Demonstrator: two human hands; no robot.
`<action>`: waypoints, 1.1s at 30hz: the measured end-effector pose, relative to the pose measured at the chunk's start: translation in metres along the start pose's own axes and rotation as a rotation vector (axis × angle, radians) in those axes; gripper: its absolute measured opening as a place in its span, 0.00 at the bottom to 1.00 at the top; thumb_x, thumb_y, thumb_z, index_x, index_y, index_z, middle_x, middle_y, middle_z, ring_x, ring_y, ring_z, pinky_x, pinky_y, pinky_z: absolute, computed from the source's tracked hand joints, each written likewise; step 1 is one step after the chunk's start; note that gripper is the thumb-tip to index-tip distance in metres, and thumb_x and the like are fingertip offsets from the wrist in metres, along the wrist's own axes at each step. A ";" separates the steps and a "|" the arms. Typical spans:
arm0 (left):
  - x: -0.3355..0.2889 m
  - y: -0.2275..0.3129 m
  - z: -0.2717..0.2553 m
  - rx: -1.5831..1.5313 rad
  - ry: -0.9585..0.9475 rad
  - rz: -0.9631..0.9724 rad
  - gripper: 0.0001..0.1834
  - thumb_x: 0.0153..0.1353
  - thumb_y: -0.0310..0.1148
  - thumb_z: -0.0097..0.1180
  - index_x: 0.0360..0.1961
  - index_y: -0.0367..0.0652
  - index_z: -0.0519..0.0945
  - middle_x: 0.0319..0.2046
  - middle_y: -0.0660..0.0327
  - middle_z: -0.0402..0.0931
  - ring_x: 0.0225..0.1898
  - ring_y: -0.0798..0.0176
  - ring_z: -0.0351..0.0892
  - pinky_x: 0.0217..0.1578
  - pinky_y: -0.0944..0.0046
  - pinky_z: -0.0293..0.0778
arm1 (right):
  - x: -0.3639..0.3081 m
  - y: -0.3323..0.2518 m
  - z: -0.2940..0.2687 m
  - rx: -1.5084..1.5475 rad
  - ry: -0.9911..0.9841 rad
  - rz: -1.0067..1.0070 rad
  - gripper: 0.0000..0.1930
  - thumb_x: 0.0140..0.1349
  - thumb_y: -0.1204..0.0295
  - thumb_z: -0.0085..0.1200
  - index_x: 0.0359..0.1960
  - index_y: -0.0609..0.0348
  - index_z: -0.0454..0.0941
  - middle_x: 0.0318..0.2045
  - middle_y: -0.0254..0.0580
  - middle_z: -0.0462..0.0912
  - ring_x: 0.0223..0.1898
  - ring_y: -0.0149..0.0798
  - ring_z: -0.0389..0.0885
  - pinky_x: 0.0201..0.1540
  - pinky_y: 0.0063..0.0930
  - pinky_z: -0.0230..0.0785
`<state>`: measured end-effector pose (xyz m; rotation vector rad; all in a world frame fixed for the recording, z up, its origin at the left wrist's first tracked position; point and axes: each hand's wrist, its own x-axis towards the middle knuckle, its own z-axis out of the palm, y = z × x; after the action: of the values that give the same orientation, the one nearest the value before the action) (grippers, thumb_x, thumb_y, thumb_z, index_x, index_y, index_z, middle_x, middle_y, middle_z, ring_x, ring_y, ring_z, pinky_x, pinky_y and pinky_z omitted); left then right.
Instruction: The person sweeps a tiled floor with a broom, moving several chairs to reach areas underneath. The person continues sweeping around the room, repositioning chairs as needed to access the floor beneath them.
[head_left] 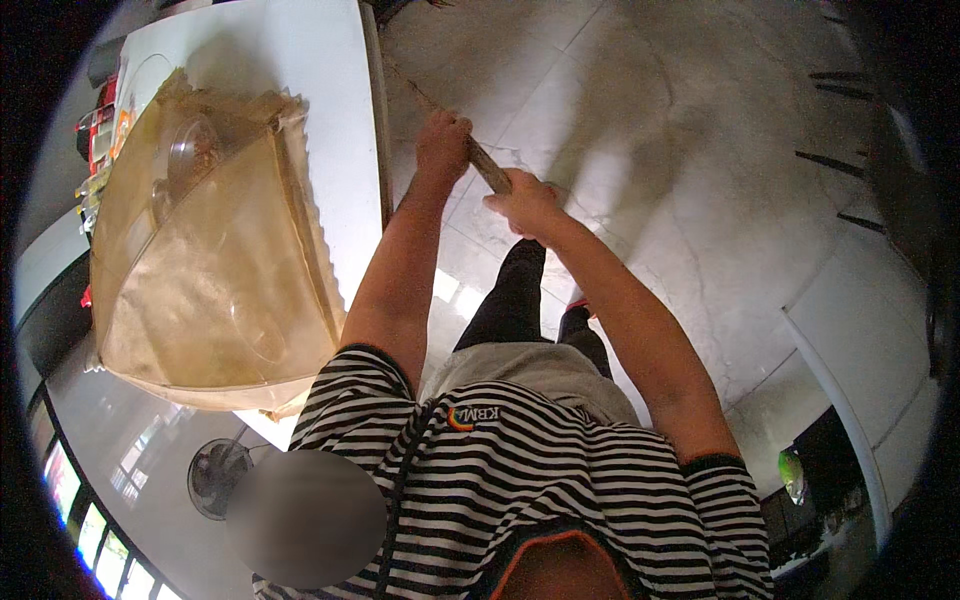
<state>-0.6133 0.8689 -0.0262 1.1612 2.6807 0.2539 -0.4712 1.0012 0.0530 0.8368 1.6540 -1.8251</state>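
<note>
A slender, mottled brown stick (489, 168), which looks like a wooden handle, slants between my hands over the tiled floor. My left hand (443, 148) is wrapped round it at the farther grip, close to the white table's edge. Nearer to my body and to the right, my right hand (527, 205) is closed round its near end. Beyond the left hand the stick narrows toward the floor; what is at its far end I cannot make out.
To my left stands a white table (330, 70) bearing a brown mesh food cover (220, 290), with clear containers showing through it. Colourful packages (98, 140) lie past it. A fan (218, 478) is at the lower left, a white panel edge (835, 400) at right.
</note>
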 end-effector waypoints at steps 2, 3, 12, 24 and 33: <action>-0.009 0.024 -0.009 0.096 -0.021 -0.011 0.10 0.48 0.29 0.57 0.35 0.45 0.79 0.45 0.53 0.73 0.52 0.49 0.69 0.47 0.51 0.68 | 0.003 0.021 0.009 -0.137 0.062 -0.084 0.22 0.51 0.68 0.58 0.47 0.62 0.70 0.20 0.38 0.72 0.18 0.34 0.72 0.20 0.33 0.64; -0.018 0.028 0.005 0.067 -0.080 -0.019 0.13 0.49 0.31 0.57 0.39 0.46 0.78 0.50 0.53 0.70 0.55 0.48 0.66 0.50 0.47 0.65 | -0.001 0.040 0.006 -0.224 0.093 -0.126 0.23 0.50 0.68 0.58 0.48 0.62 0.69 0.22 0.40 0.73 0.20 0.36 0.73 0.24 0.34 0.66; -0.143 0.236 0.062 0.044 -0.115 0.227 0.18 0.50 0.36 0.56 0.43 0.44 0.76 0.49 0.50 0.69 0.57 0.47 0.61 0.48 0.35 0.60 | -0.218 0.179 -0.076 -0.247 0.117 0.128 0.22 0.51 0.69 0.56 0.50 0.60 0.69 0.39 0.49 0.78 0.43 0.43 0.76 0.47 0.35 0.67; -0.202 0.391 0.070 -0.315 -0.560 0.827 0.09 0.51 0.39 0.57 0.27 0.46 0.77 0.22 0.56 0.77 0.31 0.52 0.80 0.37 0.51 0.72 | -0.503 0.219 -0.104 -0.780 0.471 0.437 0.25 0.50 0.77 0.57 0.53 0.59 0.71 0.40 0.53 0.80 0.39 0.46 0.81 0.41 0.35 0.72; -0.123 0.260 0.057 -0.271 -0.461 0.536 0.10 0.36 0.37 0.59 0.23 0.47 0.80 0.23 0.53 0.78 0.30 0.46 0.79 0.34 0.49 0.73 | -0.392 0.116 -0.080 -1.032 0.449 0.034 0.23 0.50 0.77 0.57 0.50 0.57 0.68 0.26 0.49 0.78 0.29 0.52 0.80 0.32 0.43 0.71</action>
<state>-0.3353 0.9584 -0.0039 1.5933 1.8475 0.3633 -0.1175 1.0610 0.2638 0.7743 2.4429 -0.5471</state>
